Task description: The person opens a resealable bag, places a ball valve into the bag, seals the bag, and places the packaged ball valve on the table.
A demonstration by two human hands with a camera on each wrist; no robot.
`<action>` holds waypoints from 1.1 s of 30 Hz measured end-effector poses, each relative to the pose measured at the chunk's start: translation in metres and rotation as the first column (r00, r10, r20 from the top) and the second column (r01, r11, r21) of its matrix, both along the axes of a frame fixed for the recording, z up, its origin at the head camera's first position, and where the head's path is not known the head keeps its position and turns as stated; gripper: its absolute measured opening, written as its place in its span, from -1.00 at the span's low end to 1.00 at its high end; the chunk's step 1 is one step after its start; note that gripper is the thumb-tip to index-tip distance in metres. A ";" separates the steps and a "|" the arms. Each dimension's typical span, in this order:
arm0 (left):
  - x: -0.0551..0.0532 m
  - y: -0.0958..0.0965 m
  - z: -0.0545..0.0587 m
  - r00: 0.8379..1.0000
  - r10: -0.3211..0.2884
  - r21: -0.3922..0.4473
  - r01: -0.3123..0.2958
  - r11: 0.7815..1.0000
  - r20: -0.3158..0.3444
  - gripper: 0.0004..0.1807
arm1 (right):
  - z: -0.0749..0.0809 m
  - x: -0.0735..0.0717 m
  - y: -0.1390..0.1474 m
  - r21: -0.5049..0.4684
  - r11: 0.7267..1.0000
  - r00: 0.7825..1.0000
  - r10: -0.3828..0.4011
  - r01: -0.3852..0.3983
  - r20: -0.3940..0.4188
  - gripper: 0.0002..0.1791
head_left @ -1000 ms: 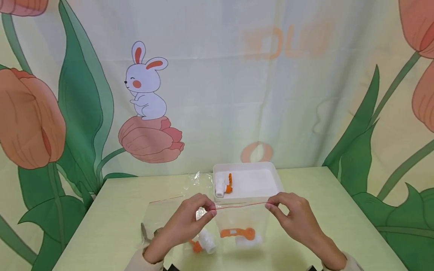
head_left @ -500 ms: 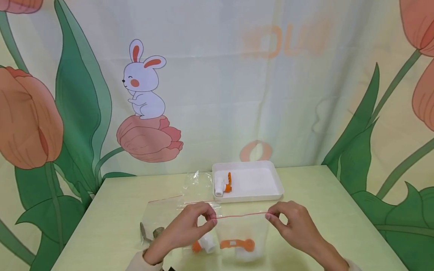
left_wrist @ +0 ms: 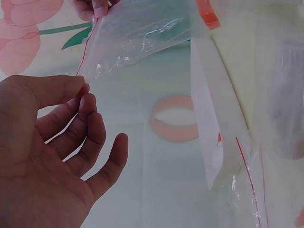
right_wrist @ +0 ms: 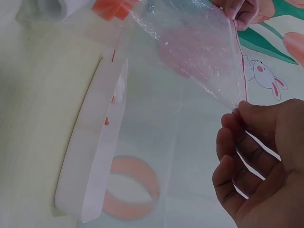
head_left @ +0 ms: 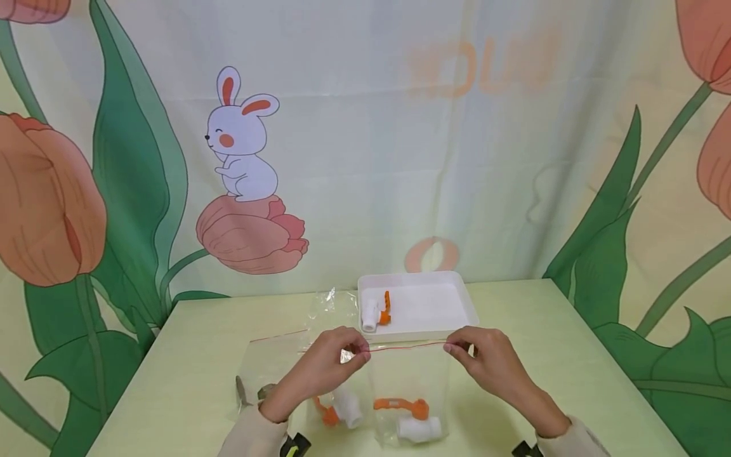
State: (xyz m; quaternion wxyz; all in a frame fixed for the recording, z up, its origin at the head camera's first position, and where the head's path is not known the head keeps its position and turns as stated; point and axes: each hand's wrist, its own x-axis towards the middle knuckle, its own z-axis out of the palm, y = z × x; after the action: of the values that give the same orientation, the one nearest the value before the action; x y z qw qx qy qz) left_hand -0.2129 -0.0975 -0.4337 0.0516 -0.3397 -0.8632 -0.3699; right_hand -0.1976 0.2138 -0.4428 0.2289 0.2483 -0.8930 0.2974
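Observation:
A clear zip bag (head_left: pixel 408 374) with a red seal line hangs upright between my hands. My left hand (head_left: pixel 334 365) pinches one top corner between thumb and forefinger. The opposite top corner is pinched by my right hand (head_left: pixel 493 368), and the seal line is stretched nearly straight between them. Through the plastic I see an orange lever-shaped piece (head_left: pixel 402 405) and, just below it, a white pipe-like piece (head_left: pixel 419 429) at the bag's bottom. In the left wrist view, the other fingers of the left hand (left_wrist: pixel 61 128) curl loosely beside the bag.
At the back stands a white tray (head_left: pixel 440 331), with a white pipe-like part (head_left: pixel 371 315) and its orange lever (head_left: pixel 386 308) at its left end. Left of my bag lies another bagged white part (head_left: pixel 347 406). A bag (head_left: pixel 268 355) with metal pieces lies farther left, partly behind my left arm.
Both hands dipped with the bag, then rose again and came slightly closer together. The white piece inside now shows more clearly beneath the orange one.

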 end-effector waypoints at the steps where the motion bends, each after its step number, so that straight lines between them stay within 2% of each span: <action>1: -0.002 0.001 -0.001 1.000 0.005 -0.002 -0.005 1.000 -0.009 -0.94 | -0.001 -0.003 0.001 0.002 1.000 1.000 -0.004 0.004 0.005 -0.90; 6: -0.014 0.007 -0.002 0.999 0.032 -0.017 -0.033 0.999 -0.042 -0.95 | -0.005 -0.018 0.001 0.014 0.999 0.999 -0.029 0.029 0.031 -0.99; 12: -0.029 0.013 -0.006 0.998 0.068 -0.030 -0.069 0.997 -0.014 -0.95 | -0.013 -0.037 0.000 0.029 0.997 0.993 -0.078 0.076 0.089 -0.96; 18: -0.042 0.016 -0.016 0.994 0.112 -0.060 -0.111 0.992 -0.001 -0.95 | -0.022 -0.051 -0.001 0.049 0.994 0.988 -0.099 0.094 0.116 -0.95; 22: -0.049 0.016 -0.023 0.992 0.121 -0.072 -0.122 0.990 -0.016 -0.95 | -0.027 -0.059 -0.002 0.072 0.992 0.987 -0.108 0.100 0.118 -0.96; 30: -0.062 0.016 -0.036 0.990 0.135 -0.090 -0.139 0.986 -0.051 -0.94 | -0.039 -0.075 -0.004 0.093 0.989 0.974 -0.132 0.116 0.187 -0.95; 33: -0.066 0.016 -0.040 0.989 0.145 -0.093 -0.147 0.985 -0.028 -0.96 | -0.044 -0.080 -0.006 0.097 0.987 0.968 -0.142 0.124 0.208 -0.94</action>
State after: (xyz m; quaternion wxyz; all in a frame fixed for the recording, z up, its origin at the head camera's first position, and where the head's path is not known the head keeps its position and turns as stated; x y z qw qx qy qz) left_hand -0.2792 -0.0813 -0.4734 0.0717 -0.2814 -0.9018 -0.3201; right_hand -0.2774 0.2083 -0.4867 0.1401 0.1635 -0.9388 0.2687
